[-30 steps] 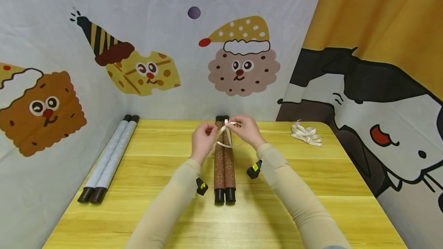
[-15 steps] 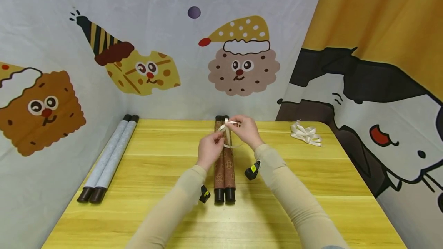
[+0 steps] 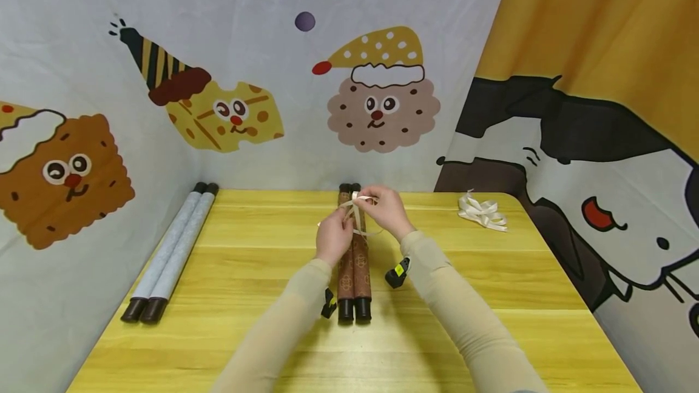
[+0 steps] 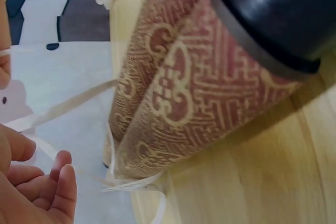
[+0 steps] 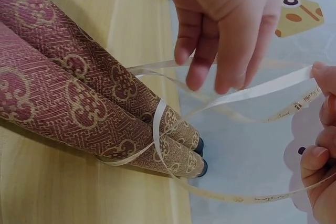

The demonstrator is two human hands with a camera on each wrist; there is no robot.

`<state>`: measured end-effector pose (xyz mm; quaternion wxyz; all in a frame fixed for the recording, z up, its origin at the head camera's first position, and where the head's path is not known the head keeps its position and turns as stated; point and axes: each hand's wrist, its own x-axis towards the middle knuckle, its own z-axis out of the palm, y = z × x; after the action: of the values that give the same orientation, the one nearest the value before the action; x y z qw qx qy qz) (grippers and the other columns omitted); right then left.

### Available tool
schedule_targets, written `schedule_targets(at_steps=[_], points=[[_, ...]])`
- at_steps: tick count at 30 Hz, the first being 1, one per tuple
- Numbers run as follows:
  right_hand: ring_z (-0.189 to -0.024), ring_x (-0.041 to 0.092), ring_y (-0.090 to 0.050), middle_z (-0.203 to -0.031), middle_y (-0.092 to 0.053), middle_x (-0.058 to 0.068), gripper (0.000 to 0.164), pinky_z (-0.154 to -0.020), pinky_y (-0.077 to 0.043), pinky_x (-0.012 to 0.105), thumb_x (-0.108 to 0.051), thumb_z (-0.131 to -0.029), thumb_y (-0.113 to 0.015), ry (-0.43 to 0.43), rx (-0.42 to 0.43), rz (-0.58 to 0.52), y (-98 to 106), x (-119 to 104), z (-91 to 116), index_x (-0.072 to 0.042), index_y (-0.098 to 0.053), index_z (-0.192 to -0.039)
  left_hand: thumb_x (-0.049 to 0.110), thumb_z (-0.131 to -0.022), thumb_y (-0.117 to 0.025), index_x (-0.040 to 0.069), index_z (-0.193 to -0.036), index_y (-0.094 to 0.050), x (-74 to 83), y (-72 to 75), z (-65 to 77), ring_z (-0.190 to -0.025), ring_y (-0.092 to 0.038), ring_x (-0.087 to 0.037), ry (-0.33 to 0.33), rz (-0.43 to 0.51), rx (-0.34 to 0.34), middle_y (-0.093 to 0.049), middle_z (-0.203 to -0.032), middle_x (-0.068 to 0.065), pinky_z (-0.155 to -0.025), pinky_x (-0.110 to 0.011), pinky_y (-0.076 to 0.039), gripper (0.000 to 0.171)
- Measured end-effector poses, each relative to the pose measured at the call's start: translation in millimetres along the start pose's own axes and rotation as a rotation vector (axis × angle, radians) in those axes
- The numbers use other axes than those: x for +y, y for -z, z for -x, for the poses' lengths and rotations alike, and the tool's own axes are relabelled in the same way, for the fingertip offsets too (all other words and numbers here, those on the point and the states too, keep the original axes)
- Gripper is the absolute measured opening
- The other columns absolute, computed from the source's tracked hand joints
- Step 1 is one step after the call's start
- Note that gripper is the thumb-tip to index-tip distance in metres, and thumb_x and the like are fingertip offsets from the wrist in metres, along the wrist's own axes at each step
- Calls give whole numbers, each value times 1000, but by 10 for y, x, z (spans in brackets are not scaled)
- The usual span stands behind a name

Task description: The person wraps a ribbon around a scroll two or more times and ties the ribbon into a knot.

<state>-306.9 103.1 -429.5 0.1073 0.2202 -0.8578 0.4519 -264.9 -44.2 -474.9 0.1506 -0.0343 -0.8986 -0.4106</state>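
Two brown patterned scrolls (image 3: 360,265) with black end caps lie side by side at mid-table. A narrow cream ribbon (image 5: 278,83) with printed lettering loops around both near their far ends and crosses over the top. My right hand (image 3: 386,210) pinches a raised loop of it above the scrolls, fingertips together in the right wrist view. Lower and to the left, my left hand (image 3: 333,238) pinches the ribbon between its fingertips, several fingers curled in the left wrist view. One ribbon end pokes out left of it.
A pair of pale grey scrolls (image 3: 182,247) with dark caps lies along the table's left side. At the back right is a loose heap of cream ribbon (image 3: 483,211). Cartoon-printed cloth (image 3: 246,17) hangs directly behind the wooden table (image 3: 437,344).
My left hand has moved right and nearer, from beside the ribbon loop to over the left brown scroll, where it now pinches the ribbon. My right hand has hardly moved.
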Motion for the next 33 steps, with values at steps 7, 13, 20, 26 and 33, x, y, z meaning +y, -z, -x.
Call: schedule_targets(at_steps=[7, 13, 20, 26, 33], points=[[-76, 18, -56, -89, -67, 3, 13, -67, -47, 35, -22, -92, -73, 1, -13, -4, -21, -11, 25, -10, -73, -90, 15, -98, -61, 3, -128, -65, -56, -49, -42, -77, -65, -28, 91, -57, -72, -71, -102, -13, -64, -41, -52, 32], [-78, 18, -57, -90, -67, 4, 12, -68, -47, 35, -22, -92, -73, 0, -22, -4, -14, -32, 34, -10, -73, -90, 10, -93, -66, 2, -87, -67, -119, -42, -41, -59, -53, -23, 121, -86, -120, -59, -70, -6, -55, -36, -42, 10], [-76, 19, -56, -88, -67, 3, 12, -68, -47, 36, -20, -92, -73, -1, -15, -6, -3, -23, 31, -9, -73, -92, 13, -90, -72, 6, -95, -74, -170, -27, -4, -75, -64, -23, 100, -161, -203, -70, -87, -6, -68, -39, -52, 9], [-76, 19, -56, -87, -67, 2, 12, -69, -47, 36, -22, -93, -72, -26, -27, -12, 21, 11, 37, -10, -73, -92, 15, -94, -68, 9, -86, -74, -188, 32, -2, -63, -56, -18, 83, -153, -230, -67, -76, -2, -59, -33, -46, 12], [-69, 19, -51, -84, -65, 1, 13, -63, -42, 34, -24, -93, -72, -55, -12, -14, 72, 64, 47, -12, -73, -94, 10, -91, -70, 6, -87, -70, -226, 235, -33, -71, -58, -18, -5, -84, -301, -66, -80, -3, -68, -36, -50, 6]])
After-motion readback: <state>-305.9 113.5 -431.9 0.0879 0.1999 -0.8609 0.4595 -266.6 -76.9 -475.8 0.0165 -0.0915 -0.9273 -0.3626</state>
